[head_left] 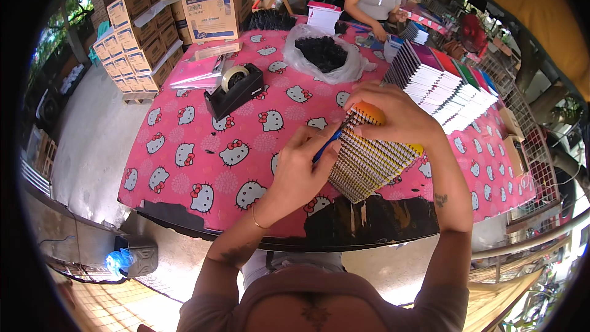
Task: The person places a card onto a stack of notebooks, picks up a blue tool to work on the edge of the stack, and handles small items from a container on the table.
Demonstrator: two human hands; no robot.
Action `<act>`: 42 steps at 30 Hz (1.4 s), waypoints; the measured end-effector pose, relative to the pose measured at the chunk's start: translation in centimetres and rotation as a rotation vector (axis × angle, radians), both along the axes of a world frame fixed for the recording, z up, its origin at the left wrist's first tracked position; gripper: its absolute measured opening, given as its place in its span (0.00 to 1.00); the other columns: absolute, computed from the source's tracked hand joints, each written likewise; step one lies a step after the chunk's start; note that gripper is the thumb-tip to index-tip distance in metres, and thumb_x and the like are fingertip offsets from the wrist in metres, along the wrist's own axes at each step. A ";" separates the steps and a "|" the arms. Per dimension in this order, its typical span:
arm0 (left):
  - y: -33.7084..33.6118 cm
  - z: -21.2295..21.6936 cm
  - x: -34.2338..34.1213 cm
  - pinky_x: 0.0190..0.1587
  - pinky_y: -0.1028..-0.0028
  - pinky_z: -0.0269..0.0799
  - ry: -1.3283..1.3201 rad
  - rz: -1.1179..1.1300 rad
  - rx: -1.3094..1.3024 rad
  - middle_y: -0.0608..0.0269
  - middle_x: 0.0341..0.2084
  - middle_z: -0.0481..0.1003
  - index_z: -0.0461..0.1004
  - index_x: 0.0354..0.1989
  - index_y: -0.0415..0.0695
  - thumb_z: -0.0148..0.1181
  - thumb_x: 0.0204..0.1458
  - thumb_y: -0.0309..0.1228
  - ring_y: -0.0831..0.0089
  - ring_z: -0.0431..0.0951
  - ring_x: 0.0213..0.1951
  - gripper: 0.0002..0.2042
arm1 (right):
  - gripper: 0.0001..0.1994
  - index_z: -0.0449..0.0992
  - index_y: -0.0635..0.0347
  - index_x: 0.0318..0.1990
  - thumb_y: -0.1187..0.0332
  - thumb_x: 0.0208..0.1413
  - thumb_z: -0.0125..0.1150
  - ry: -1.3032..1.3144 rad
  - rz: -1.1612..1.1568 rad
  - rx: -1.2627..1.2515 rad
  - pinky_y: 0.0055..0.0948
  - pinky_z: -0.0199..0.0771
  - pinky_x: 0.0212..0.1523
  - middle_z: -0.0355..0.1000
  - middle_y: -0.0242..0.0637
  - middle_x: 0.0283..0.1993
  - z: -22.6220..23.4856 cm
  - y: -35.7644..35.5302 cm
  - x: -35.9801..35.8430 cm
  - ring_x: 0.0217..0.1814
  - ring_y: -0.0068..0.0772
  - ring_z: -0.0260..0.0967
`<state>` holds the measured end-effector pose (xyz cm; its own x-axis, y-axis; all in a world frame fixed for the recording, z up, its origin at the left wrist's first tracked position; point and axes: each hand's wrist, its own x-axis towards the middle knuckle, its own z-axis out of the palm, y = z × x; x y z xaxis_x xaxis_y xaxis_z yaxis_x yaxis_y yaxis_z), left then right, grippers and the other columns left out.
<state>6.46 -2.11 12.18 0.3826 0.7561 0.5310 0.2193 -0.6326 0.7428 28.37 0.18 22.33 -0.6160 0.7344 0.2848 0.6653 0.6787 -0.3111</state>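
Observation:
My left hand [299, 163] is closed around a slim blue-handled tool [326, 149]; its dark tip points at the spiral edge of a notebook, and its exact kind is hard to make out. In front of me stands a stack of spiral-bound notebooks [369, 163] with their black coils facing me and yellow edges showing. My right hand [402, 110] wraps over the top of this stack, fingers on the far side and thumb on the near side, beside an orange cover [370, 112].
A black tape dispenser [236, 91], a plastic bag of black stringy pieces [322, 55] and clear-wrapped pink packs [195, 72] lie on the pink patterned table [178, 178]. Taller notebook stacks [430, 83] stand right. Cartons [215, 12] rise behind; another person [375, 0] works across.

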 end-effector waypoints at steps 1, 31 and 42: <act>0.3 -0.6 -0.2 0.42 0.67 0.78 -0.226 -0.191 -0.346 0.50 0.38 0.77 0.64 0.58 0.34 0.46 0.63 0.38 0.61 0.81 0.36 0.21 | 0.16 0.73 0.57 0.41 0.64 0.44 0.64 -0.007 -0.004 0.000 0.39 0.63 0.52 0.71 0.37 0.41 0.0 0.0 -0.1 0.50 0.42 0.67; 0.3 -1.9 -1.4 0.39 0.72 0.78 -0.283 -0.278 -0.657 0.54 0.34 0.77 0.66 0.57 0.35 0.47 0.63 0.39 0.66 0.81 0.33 0.21 | 0.20 0.72 0.55 0.44 0.63 0.39 0.63 -0.089 -0.034 -0.037 0.38 0.60 0.56 0.69 0.36 0.45 0.2 -0.3 -0.3 0.55 0.40 0.64; -0.4 -2.1 -1.5 0.42 0.71 0.77 -0.257 -0.244 -0.610 0.55 0.35 0.77 0.66 0.56 0.33 0.46 0.63 0.37 0.65 0.80 0.34 0.20 | 0.20 0.72 0.55 0.44 0.63 0.40 0.63 -0.080 -0.032 -0.028 0.39 0.60 0.56 0.69 0.35 0.45 -0.1 -0.4 -0.3 0.55 0.39 0.64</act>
